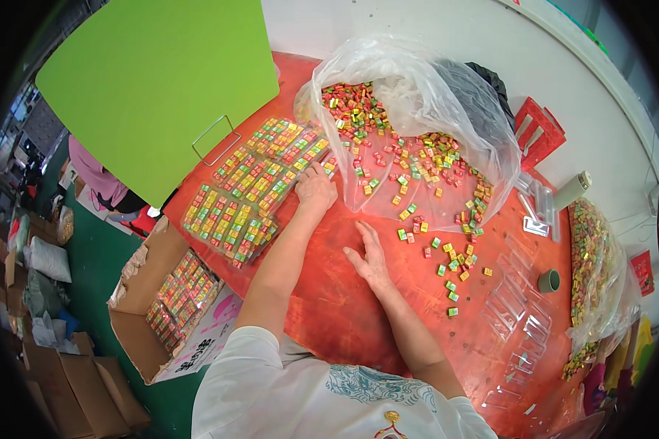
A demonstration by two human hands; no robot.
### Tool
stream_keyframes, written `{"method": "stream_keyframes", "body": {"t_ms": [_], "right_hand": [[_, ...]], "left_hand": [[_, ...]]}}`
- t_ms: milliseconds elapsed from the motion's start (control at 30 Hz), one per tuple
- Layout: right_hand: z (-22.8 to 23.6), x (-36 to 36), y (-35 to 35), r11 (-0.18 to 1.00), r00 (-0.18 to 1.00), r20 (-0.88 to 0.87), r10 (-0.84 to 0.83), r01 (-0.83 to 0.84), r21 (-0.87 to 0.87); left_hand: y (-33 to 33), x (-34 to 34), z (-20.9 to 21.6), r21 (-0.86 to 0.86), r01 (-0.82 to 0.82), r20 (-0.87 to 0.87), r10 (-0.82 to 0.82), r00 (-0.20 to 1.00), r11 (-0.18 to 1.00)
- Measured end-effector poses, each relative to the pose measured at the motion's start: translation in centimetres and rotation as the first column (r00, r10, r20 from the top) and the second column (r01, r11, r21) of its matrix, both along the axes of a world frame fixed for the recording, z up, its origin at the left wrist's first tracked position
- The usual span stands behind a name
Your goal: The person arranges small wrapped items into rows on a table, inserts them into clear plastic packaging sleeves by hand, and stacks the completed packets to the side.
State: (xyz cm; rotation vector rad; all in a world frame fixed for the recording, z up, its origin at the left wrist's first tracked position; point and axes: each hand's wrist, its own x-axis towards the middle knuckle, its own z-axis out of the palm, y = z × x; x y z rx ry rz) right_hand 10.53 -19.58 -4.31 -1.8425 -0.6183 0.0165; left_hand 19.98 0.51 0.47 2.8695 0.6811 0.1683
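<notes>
My left hand [316, 192] is at the right edge of a filled tray [306, 162], its bent fingers closed over that edge. The tray belongs to a group of clear plastic trays [231, 219] holding rows of small red, yellow and green wrapped cubes. Whether the left thumb grips from beneath is hidden. My right hand [370, 257] is open and holds nothing, thumb and fingers apart above the red tabletop [329, 300]. Beyond it, loose wrapped cubes [450, 263] lie scattered, spreading from the mouth of a large clear plastic bag [410, 95] with many more cubes inside.
Empty clear trays [520, 307] lie at the right, near a small green cup [549, 281] and a light green bottle [572, 189]. Another cube-filled bag [600, 271] stands at the far right. Left are a green panel [161, 80] and an open cardboard box [135, 307] with filled trays.
</notes>
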Motion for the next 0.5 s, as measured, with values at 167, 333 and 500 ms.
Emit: {"method": "stream_keyframes", "body": {"t_ms": [167, 333, 500], "right_hand": [[-0.2, 0.1, 0.0, 1.000, 1.000, 0.011, 0.014, -0.014, -0.018], [-0.4, 0.0, -0.5, 1.000, 1.000, 0.029, 0.007, -0.007, -0.020], [-0.1, -0.6, 0.0, 0.999, 0.998, 0.054, 0.012, -0.010, -0.033]], "left_hand": [[0.0, -1.6, 1.2, 0.039, 0.047, 0.050, -0.049, 0.998, 0.998], [-1.4, -3.6, 1.6, 0.152, 0.185, -0.008, -0.186, 0.983, 0.971], [0.4, -3.5, -1.8, 0.288, 0.317, 0.006, -0.333, 0.943, 0.903]]}}
